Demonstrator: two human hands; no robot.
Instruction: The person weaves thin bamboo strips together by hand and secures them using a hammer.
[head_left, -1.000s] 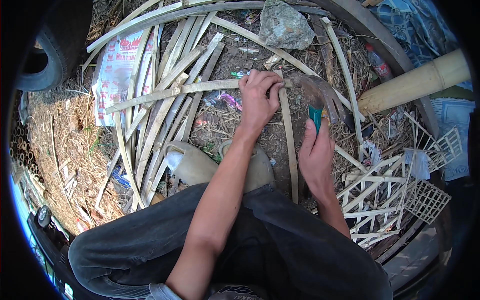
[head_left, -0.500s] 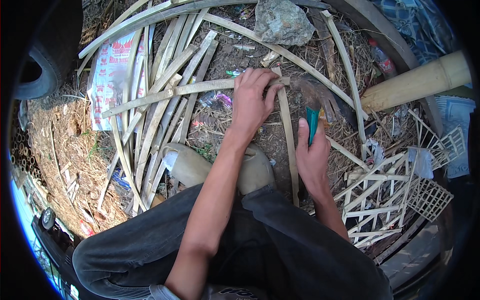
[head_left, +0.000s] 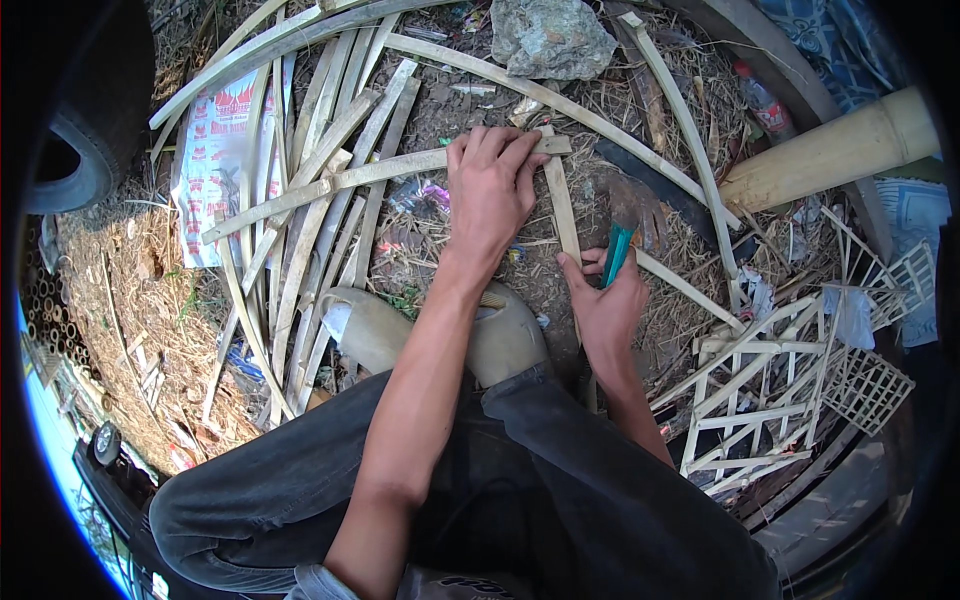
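Note:
My left hand [head_left: 488, 190] is closed over a long, flat bamboo strip [head_left: 385, 170], near its right end. There the strip crosses on top of an upright-running bamboo strip [head_left: 562, 205], which passes down toward my right leg. My right hand [head_left: 610, 310] is wrapped round a tool with a teal handle [head_left: 617, 250]. A dark brownish part extends beyond the handle, too blurred to tell its kind. My right thumb lies at the edge of the upright-running strip, and I cannot tell whether it touches it.
Several loose bamboo strips [head_left: 300, 250] lie at left over a printed sheet [head_left: 205, 150]. A grey rock [head_left: 553, 38] sits at the far side. At right are a thick bamboo pole [head_left: 830, 150], a plastic bottle [head_left: 765, 105] and a lattice of strips [head_left: 750, 400]. My shoes [head_left: 505, 335] are below.
My right hand has moved slightly left and turned, with the teal-handled tool still in it, bringing the thumb toward the strip. My left hand stays on the crossing, and the view has shifted slightly.

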